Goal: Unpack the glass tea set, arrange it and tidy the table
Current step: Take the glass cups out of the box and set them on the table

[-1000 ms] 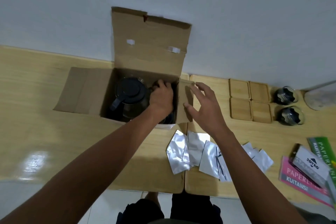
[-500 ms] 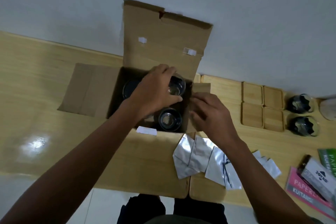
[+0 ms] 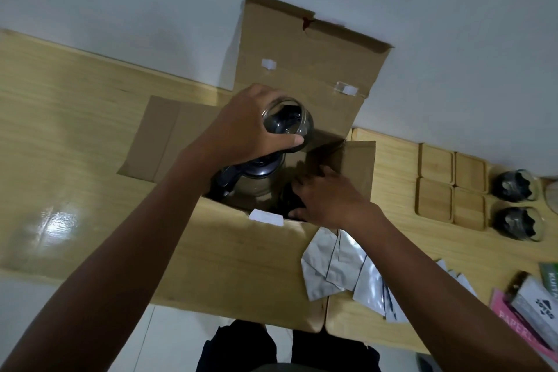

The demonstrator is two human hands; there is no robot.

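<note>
Lifting the glass cup [image 3: 287, 121] clear above the cardboard box [image 3: 241, 248], our left hand [image 3: 241, 130] grips its side; our right hand [image 3: 326, 199] reaches inside, its grasp hidden. We should carry it level toward the coasters [image 3: 451, 186].

The wooden counter [image 3: 75, 136] runs along the wall and carries an open cardboard box [image 3: 305, 75] directly beneath both grips. Just right of the right grip lie four wooden coasters [image 3: 451, 186] in a square, with two glass cups [image 3: 517, 202] beyond them. Below that grip, toward the counter's near edge, silver packets [image 3: 335, 263] overlap; booklets [image 3: 534, 308] lie far right.
</note>
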